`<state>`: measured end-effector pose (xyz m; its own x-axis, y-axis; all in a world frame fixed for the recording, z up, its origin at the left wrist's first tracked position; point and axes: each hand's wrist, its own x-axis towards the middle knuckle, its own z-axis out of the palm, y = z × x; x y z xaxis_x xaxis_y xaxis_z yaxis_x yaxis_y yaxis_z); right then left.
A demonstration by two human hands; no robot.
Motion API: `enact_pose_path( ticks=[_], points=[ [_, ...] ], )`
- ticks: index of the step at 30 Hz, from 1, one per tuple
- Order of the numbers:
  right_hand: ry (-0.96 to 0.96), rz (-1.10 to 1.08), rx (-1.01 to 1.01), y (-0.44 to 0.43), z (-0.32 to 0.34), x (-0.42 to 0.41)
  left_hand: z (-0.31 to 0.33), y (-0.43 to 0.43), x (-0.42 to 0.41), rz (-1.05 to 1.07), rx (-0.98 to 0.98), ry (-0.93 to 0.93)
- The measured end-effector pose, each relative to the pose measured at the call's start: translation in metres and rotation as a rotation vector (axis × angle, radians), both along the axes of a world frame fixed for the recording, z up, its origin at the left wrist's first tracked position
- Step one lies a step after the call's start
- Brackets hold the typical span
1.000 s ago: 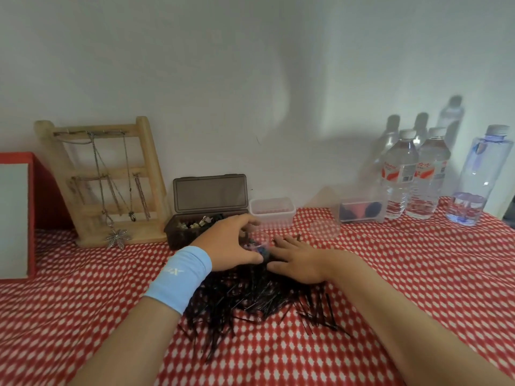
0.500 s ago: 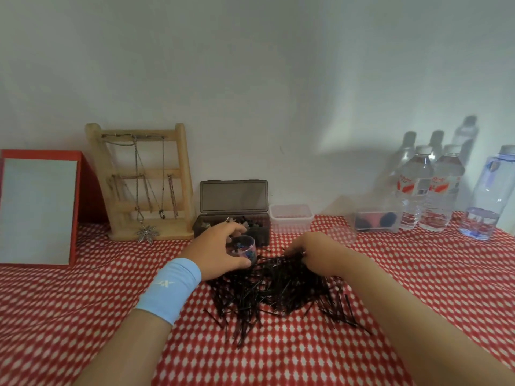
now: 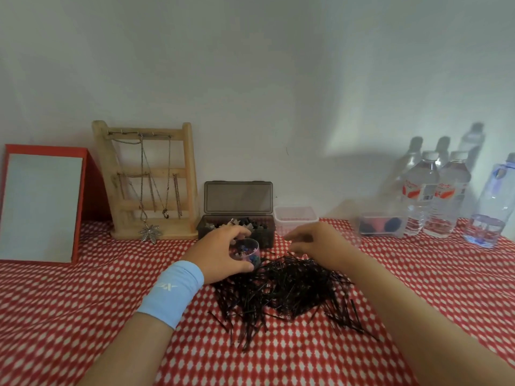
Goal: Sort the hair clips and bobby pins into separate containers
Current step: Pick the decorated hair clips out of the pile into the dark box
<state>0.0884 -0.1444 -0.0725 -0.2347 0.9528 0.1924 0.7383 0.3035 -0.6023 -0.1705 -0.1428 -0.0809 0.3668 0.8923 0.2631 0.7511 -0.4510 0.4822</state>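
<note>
Gripping the cup, left hand steadies it; right hand curls, hold unclear; bobby pins seem light, slippery, tangled: pinch 1 midway.

Cloth over tabletop: red, white diamond-dot grid. Bobby pins: black, piled mid-table. Small cup: clear, blue and pink bits inside. Lidded box at back edge: smoky grey, see-through. Wristband: light blue, white logo. Mirror frame, back left corner: red. Necklace stand: pale wood; chains silver. Bottles, back right: clear, red-white labels, white caps; end bottle blue-tinted.
</note>
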Motion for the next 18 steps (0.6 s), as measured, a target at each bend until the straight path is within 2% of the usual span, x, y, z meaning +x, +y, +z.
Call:
enact_pose_path(
  ticks=[3,6,8,14,18],
  points=[
    [0.164,0.007,0.024,-0.002,0.005,-0.01,0.002,-0.001,0.003,-0.016,0.006,0.0],
    [0.416,0.057,-0.089,-0.003,0.011,-0.026,0.005,-0.002,0.005,-0.058,-0.031,-0.03],
    [0.491,0.103,-0.104,-0.002,0.016,-0.039,0.006,-0.003,0.004,-0.07,-0.053,-0.054],
    [0.309,0.203,0.01,0.011,0.022,-0.082,0.012,-0.005,-0.013,-0.009,-0.089,-0.134],
    [0.124,0.108,0.075,0.012,0.028,-0.095,0.013,-0.002,-0.04,0.133,-0.056,-0.118]
  ],
)
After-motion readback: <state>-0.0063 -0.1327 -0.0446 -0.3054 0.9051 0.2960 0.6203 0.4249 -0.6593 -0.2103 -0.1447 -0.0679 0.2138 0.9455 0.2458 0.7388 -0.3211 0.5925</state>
